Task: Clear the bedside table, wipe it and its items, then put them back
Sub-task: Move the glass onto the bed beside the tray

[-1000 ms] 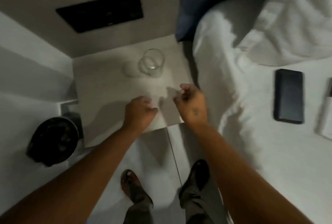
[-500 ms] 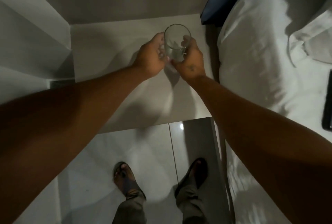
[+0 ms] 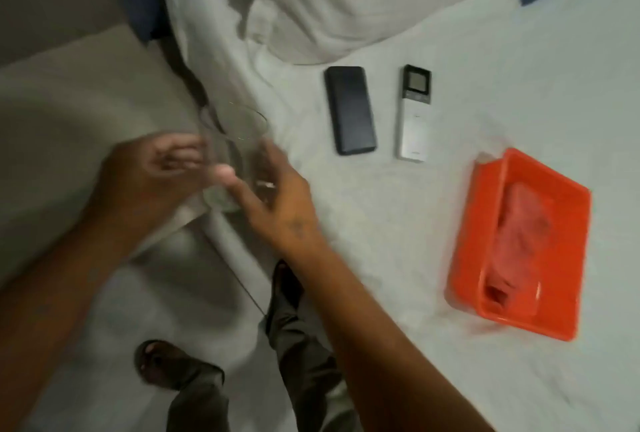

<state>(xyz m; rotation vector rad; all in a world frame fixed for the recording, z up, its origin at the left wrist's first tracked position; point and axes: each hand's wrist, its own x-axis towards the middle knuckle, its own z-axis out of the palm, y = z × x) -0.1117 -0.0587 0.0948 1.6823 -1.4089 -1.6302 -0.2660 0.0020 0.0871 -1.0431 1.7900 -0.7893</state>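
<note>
The clear glass (image 3: 235, 154), half a second ago held above the desk (image 3: 86, 113), is now carried to the desk's edge beside the bed (image 3: 398, 224). It is clasped by the right hand (image 3: 277, 196), fingers wrapped round it; left hand (image 3: 152, 168) fingers are spread alongside. On the bed are laid: dark phone (image 3: 349, 109), white remote (image 3: 414, 113), orange tray (image 3: 519, 244). Motion blur is noted.

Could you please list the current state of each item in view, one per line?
Clear drinking glass: upright, off the table, held in the right hand; left hand open beside it.
Dark rectangular phone: flat on the white bed sheet.
White slim remote: flat, display up.
Orange plastic tray: on the bed, holding something reddish, blurred.
</note>
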